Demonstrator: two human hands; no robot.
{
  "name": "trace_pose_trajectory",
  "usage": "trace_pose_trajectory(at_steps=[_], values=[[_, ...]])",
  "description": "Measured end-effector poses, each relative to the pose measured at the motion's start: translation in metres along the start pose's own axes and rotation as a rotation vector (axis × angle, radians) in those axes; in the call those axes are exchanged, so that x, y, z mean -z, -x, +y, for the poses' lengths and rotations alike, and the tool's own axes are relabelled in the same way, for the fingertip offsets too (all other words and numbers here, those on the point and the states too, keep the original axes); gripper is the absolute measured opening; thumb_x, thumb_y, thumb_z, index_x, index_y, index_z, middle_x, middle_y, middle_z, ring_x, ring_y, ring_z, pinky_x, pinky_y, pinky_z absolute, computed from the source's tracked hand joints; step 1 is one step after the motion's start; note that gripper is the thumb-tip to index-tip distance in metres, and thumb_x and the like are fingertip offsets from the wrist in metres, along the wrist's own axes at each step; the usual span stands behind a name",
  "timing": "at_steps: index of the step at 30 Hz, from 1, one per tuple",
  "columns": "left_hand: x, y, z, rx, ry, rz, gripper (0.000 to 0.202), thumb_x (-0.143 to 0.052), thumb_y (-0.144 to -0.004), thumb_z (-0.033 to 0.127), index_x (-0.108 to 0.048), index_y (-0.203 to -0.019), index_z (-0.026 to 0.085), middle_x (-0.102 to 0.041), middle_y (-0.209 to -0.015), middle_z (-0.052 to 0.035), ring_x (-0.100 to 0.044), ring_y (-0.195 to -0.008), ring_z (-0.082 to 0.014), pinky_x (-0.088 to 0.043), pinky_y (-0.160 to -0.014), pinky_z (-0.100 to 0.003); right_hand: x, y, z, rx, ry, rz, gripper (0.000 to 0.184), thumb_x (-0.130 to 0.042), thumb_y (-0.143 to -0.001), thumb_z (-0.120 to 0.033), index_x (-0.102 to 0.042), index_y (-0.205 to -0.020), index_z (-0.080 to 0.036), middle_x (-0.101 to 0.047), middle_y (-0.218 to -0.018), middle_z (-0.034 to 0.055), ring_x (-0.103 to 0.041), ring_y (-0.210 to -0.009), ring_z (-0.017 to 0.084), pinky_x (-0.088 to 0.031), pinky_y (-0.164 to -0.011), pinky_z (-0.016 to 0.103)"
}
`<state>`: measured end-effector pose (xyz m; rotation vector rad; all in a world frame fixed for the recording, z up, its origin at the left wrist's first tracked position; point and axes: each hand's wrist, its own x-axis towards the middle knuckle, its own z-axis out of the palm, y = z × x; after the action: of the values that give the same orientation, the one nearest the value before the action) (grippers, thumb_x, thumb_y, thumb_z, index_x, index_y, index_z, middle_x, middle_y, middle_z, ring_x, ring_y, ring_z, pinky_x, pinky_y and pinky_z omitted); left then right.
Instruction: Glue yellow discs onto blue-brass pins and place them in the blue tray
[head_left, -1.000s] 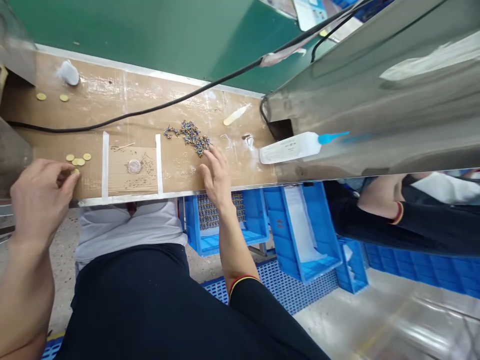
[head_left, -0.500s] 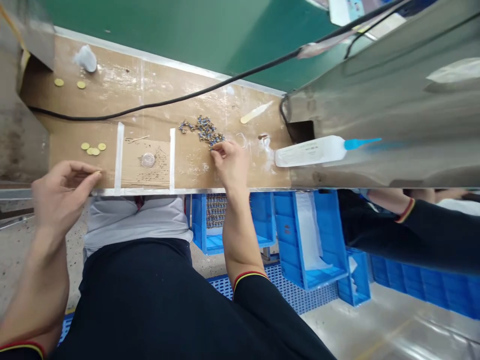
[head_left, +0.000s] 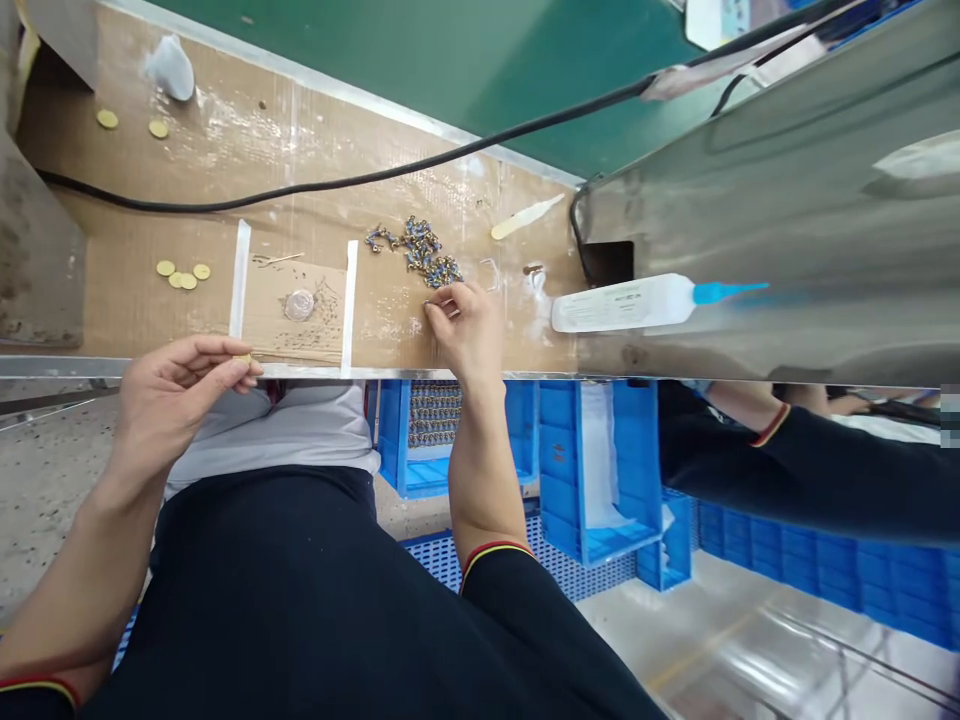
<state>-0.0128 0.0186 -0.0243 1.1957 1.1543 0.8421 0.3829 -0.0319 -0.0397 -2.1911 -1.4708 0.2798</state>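
My left hand (head_left: 184, 385) pinches a small yellow disc (head_left: 242, 358) between thumb and fingers at the bench's front edge. Several matching discs (head_left: 182, 278) lie on the cardboard beyond it. Just in front of the heap of small blue-and-brass parts (head_left: 431, 252), my right hand (head_left: 466, 325) has thumb and forefinger pressed together. A tiny dark tip shows at those fingers, too small to name. Between the hands, two white tape strips flank a patch with a round clear blob (head_left: 299, 305) and dark specks.
A black cable (head_left: 330, 185) crosses the bench. To the right lie a white bottle (head_left: 622, 304) with a blue nozzle and a pale flat stick (head_left: 525, 217). Blue crates (head_left: 562, 470) stand below the edge. A co-worker's dark sleeve (head_left: 810, 460) is at right.
My left hand has moved right with the yellow disc, towards the left tape strip. The right hand has drawn slightly away from the heap, fingers still pinched. The view has shifted a little.
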Motion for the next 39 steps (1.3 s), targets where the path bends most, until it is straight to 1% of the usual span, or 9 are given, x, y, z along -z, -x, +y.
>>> trace_pose_trajectory(at_steps=[5, 9, 14, 19, 22, 28, 32, 35, 39], values=[[-0.012, -0.002, 0.003, 0.022, 0.043, -0.049, 0.027, -0.103, -0.092, 0.034, -0.092, -0.116, 0.025, -0.092, -0.108, -0.0080, -0.090, -0.100, -0.0268, -0.076, -0.083, -0.034, -0.008, 0.015, -0.001, 0.028, -0.036, 0.070, 0.010, -0.064, -0.101, -0.028, -0.072, -0.094, -0.028, -0.076, -0.097, 0.0039, -0.070, -0.090, 0.023, -0.060, -0.093, 0.043], [-0.022, 0.000, 0.002, 0.051, 0.086, -0.055, 0.033, -0.104, -0.090, 0.037, -0.091, -0.116, 0.022, -0.093, -0.109, -0.0097, -0.091, -0.104, -0.0292, -0.076, -0.081, -0.034, -0.014, 0.025, -0.001, -0.051, -0.257, 0.091, 0.010, -0.069, -0.102, -0.038, -0.072, -0.100, -0.029, -0.078, -0.097, 0.0018, -0.072, -0.088, 0.021, -0.063, -0.088, 0.040], [-0.027, 0.002, 0.003, 0.075, 0.139, -0.100, 0.034, -0.103, -0.092, 0.039, -0.091, -0.117, 0.020, -0.093, -0.108, -0.0099, -0.091, -0.099, -0.0256, -0.074, -0.081, -0.031, -0.013, 0.029, 0.002, -0.215, -0.516, 0.052, 0.021, -0.082, -0.091, -0.047, -0.075, -0.100, -0.029, -0.077, -0.087, -0.0018, -0.074, -0.080, 0.019, -0.065, -0.075, 0.036], [-0.035, 0.009, 0.007, 0.052, 0.065, -0.115, 0.023, -0.099, -0.096, 0.042, -0.093, -0.103, 0.022, -0.091, -0.096, -0.0073, -0.087, -0.083, -0.0216, -0.071, -0.075, -0.030, -0.002, 0.036, -0.007, -0.227, -0.674, -0.038, 0.023, -0.090, -0.086, -0.045, -0.080, -0.100, -0.029, -0.081, -0.089, -0.0007, -0.081, -0.084, 0.021, -0.073, -0.085, 0.044], [-0.045, 0.011, 0.007, 0.049, 0.002, -0.178, 0.023, -0.098, -0.095, 0.045, -0.092, -0.090, 0.024, -0.088, -0.085, -0.0051, -0.082, -0.075, -0.0199, -0.068, -0.072, -0.030, 0.003, 0.052, -0.029, -0.211, -0.772, -0.150, 0.020, -0.093, -0.091, -0.044, -0.083, -0.103, -0.031, -0.084, -0.092, -0.0009, -0.081, -0.083, 0.020, -0.074, -0.085, 0.043], [-0.055, 0.008, 0.008, -0.070, -0.196, -0.373, 0.024, -0.095, -0.099, 0.050, -0.095, -0.100, 0.026, -0.090, -0.096, -0.0040, -0.079, -0.077, -0.0184, -0.059, -0.067, -0.029, 0.008, 0.083, -0.082, -0.166, -1.013, -0.587, 0.022, -0.099, -0.094, -0.045, -0.086, -0.105, -0.030, -0.085, -0.087, -0.0018, -0.081, -0.079, 0.018, -0.071, -0.074, 0.035], [-0.054, 0.008, 0.010, -0.170, -0.267, -0.460, 0.017, -0.087, -0.106, 0.041, -0.094, -0.099, 0.027, -0.090, -0.096, -0.0020, -0.081, -0.085, -0.0183, -0.056, -0.070, -0.027, 0.008, 0.086, -0.094, -0.156, -1.047, -0.693, 0.026, -0.103, -0.093, -0.045, -0.085, -0.103, -0.028, -0.083, -0.083, -0.0026, -0.078, -0.077, 0.015, -0.067, -0.071, 0.031], [-0.058, 0.009, 0.009, -0.068, -0.143, -0.437, 0.021, -0.087, -0.105, 0.041, -0.092, -0.093, 0.024, -0.088, -0.089, -0.0034, -0.080, -0.081, -0.0181, -0.059, -0.071, -0.027, 0.007, 0.086, -0.093, -0.148, -1.097, -0.701, 0.023, -0.100, -0.096, -0.045, -0.088, -0.106, -0.029, -0.085, -0.087, -0.0019, -0.079, -0.080, 0.015, -0.069, -0.075, 0.031], [-0.066, 0.011, 0.002, 0.253, 0.276, -0.446, 0.035, -0.099, -0.094, 0.054, -0.089, -0.088, 0.021, -0.087, -0.085, -0.0078, -0.080, -0.071, -0.0194, -0.066, -0.070, -0.030, 0.002, 0.088, -0.092, -0.029, -1.082, -0.568, 0.021, -0.100, -0.097, -0.045, -0.092, -0.113, -0.033, -0.089, -0.106, 0.0015, -0.083, -0.094, 0.019, -0.073, -0.088, 0.037]])
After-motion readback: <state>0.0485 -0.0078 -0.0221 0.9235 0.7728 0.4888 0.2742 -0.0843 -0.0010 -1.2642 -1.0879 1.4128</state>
